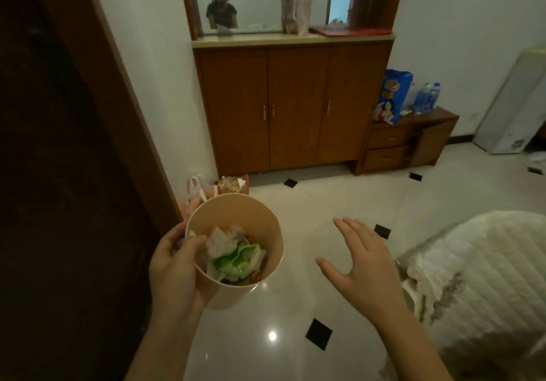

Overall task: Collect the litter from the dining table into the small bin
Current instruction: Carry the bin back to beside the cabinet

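Note:
My left hand [174, 265] grips the small beige bin [260, 224] by its left rim, thumb hooked inside, and holds it up above the floor. Inside lies litter [233, 258]: crumpled white tissue, a green wrapper and other scraps. To the right of the bin my right hand [359, 258] hovers over the floor with fingers spread and holds nothing. At the lower right a corner of a table under a white lace cloth [484, 265] shows.
A wooden cabinet [295, 106] with a mirror above stands ahead. Plastic bags [218, 187] lie on the floor by the wall behind the bin. A dark wooden door frame [112, 114] runs along the left. Low drawers [404, 144] with bottles stand at the right.

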`<state>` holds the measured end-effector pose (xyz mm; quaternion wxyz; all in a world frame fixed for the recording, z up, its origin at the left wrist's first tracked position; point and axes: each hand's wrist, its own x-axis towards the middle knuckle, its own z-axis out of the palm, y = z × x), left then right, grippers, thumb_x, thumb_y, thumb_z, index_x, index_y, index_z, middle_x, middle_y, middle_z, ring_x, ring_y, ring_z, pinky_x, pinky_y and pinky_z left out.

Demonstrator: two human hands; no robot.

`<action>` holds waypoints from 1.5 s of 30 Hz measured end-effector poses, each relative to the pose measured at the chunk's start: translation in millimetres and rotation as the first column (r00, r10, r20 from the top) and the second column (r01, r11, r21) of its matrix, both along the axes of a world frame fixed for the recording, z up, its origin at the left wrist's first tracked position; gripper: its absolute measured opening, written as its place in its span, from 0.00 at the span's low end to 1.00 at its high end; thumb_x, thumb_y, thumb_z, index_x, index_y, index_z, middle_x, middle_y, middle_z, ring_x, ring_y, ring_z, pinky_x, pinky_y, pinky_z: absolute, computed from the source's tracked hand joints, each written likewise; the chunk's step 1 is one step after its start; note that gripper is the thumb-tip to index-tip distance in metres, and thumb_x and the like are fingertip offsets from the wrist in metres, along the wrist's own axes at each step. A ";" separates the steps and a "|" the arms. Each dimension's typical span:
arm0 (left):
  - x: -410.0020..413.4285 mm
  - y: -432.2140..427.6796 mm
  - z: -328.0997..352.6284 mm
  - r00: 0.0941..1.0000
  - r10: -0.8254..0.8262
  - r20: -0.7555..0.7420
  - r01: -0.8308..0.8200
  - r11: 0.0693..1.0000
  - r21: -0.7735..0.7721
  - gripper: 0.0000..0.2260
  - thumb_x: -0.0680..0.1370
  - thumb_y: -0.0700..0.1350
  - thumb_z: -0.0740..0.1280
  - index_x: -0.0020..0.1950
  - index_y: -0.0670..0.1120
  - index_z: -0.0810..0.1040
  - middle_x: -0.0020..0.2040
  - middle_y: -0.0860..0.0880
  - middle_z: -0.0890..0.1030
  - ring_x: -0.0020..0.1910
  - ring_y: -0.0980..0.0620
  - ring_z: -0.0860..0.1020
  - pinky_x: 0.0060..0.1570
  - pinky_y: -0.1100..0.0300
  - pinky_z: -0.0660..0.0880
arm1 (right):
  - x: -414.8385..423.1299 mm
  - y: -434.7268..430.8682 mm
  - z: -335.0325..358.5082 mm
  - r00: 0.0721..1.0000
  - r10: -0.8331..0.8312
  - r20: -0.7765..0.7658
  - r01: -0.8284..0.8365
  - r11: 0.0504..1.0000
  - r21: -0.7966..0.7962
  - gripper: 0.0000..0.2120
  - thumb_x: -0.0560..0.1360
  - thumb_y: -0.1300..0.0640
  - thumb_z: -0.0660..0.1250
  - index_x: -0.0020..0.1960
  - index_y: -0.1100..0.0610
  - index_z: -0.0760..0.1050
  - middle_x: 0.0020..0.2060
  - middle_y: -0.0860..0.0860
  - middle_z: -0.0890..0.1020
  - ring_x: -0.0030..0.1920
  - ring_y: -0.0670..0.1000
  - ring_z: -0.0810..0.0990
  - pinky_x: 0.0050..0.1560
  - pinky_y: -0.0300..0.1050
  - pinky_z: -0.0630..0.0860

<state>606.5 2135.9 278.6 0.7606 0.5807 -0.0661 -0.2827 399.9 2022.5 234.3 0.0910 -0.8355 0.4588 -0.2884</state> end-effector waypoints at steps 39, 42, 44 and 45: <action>-67.7 -958.9 -17.5 0.774 -0.627 -0.089 0.627 0.778 -0.032 0.11 0.73 0.37 0.66 0.48 0.54 0.77 0.57 0.46 0.79 0.54 0.46 0.77 0.43 0.51 0.75 | -92.8 -795.1 -4.1 0.763 -0.642 -0.069 0.645 0.763 0.036 0.34 0.66 0.35 0.55 0.67 0.53 0.64 0.65 0.54 0.72 0.68 0.56 0.66 0.65 0.56 0.66; -94.1 -1019.2 -14.5 0.746 -0.658 -0.104 0.660 0.751 -0.019 0.11 0.73 0.38 0.66 0.48 0.54 0.77 0.57 0.45 0.79 0.55 0.44 0.77 0.50 0.46 0.76 | -115.6 -852.4 -3.7 0.749 -0.660 -0.061 0.662 0.748 0.034 0.34 0.66 0.35 0.54 0.67 0.53 0.65 0.65 0.55 0.72 0.67 0.57 0.66 0.65 0.55 0.65; -112.3 -1057.7 -15.2 0.731 -0.674 -0.110 0.677 0.736 -0.016 0.10 0.73 0.38 0.66 0.48 0.54 0.77 0.57 0.45 0.79 0.55 0.44 0.77 0.52 0.44 0.75 | -131.7 -888.9 -6.7 0.732 -0.678 -0.070 0.681 0.732 0.032 0.34 0.66 0.35 0.54 0.67 0.53 0.65 0.65 0.54 0.72 0.68 0.56 0.66 0.65 0.55 0.65; -121.5 -1076.8 -16.0 0.722 -0.683 -0.114 0.686 0.727 -0.011 0.10 0.73 0.38 0.66 0.48 0.53 0.77 0.57 0.45 0.79 0.55 0.44 0.77 0.53 0.44 0.75 | -139.8 -906.9 -8.7 0.725 -0.684 -0.073 0.688 0.725 0.034 0.34 0.66 0.35 0.54 0.67 0.53 0.64 0.66 0.54 0.72 0.68 0.56 0.65 0.65 0.55 0.64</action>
